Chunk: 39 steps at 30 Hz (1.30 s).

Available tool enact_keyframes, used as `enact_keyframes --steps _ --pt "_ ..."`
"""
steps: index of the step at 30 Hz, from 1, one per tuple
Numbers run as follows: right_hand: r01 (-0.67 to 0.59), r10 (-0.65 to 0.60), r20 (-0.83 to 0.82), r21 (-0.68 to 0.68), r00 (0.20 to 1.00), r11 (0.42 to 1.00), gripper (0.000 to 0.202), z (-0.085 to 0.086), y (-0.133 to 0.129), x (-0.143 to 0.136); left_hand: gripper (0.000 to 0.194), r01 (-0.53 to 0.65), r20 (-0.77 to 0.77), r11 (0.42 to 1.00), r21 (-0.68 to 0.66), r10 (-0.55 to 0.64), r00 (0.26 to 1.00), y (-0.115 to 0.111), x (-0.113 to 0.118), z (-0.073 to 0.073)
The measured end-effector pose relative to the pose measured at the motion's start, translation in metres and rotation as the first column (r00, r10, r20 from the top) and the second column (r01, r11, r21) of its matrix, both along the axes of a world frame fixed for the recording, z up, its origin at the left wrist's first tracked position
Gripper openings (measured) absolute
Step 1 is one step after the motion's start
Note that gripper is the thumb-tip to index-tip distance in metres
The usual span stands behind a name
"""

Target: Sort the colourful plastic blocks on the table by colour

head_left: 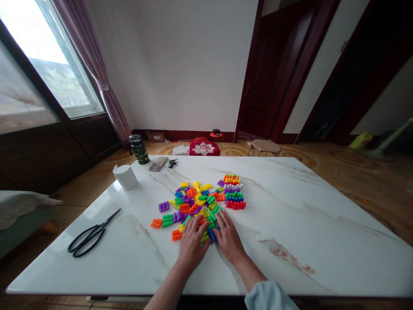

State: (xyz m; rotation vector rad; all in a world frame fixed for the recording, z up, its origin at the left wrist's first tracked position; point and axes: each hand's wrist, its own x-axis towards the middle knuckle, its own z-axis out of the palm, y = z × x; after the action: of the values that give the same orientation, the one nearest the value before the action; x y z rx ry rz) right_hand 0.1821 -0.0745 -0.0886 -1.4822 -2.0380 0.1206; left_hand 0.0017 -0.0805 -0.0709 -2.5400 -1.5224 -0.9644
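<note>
My left hand (191, 240) and right hand (228, 237) lie flat on the worktop (290, 224), fingers spread apart, touching the near edge of the loose pile of coloured blocks (193, 204). Beyond it stand sorted block rows (234, 191). Scissors (92, 234) lie far left.

Both arms reaching forward from the bottom edge, converging toward the middle. Left forearm bare, angled up and to the right; right forearm angled up and to the left, a pale sleeve bunched near the elbow. Left hand (191, 241) palm down, fingers spread and slightly curled, fingertips pointing away from the body. Right hand (229, 237) likewise palm down, fingers extended forward and fanned a little, thumb tucked toward the left hand. Hands side by side, thumbs nearly touching, wrists low and roughly level. Neither hand closed into a grip; backs of both hands fully in view.
</note>
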Motion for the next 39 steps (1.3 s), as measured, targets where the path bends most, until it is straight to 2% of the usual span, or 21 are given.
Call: enact_keyframes --steps 28,34,39 --pt "-0.007 0.007 -0.011 -0.005 1.0 1.0 0.051 0.001 0.0 0.0 0.047 -0.006 -0.009 1.0 0.005 0.006 1.0 0.0 0.0 -0.002" --pt "-0.008 0.008 -0.019 -0.007 1.0 1.0 0.052 0.0 0.0 0.001 0.043 0.002 -0.006 1.0 0.009 -0.002 1.0 0.002 0.0 0.001" --pt "-0.031 0.032 -0.108 0.017 0.994 0.999 0.059 0.006 -0.001 0.005 0.035 0.037 0.023 0.999 0.0 -0.037 0.999 0.002 0.001 0.008"
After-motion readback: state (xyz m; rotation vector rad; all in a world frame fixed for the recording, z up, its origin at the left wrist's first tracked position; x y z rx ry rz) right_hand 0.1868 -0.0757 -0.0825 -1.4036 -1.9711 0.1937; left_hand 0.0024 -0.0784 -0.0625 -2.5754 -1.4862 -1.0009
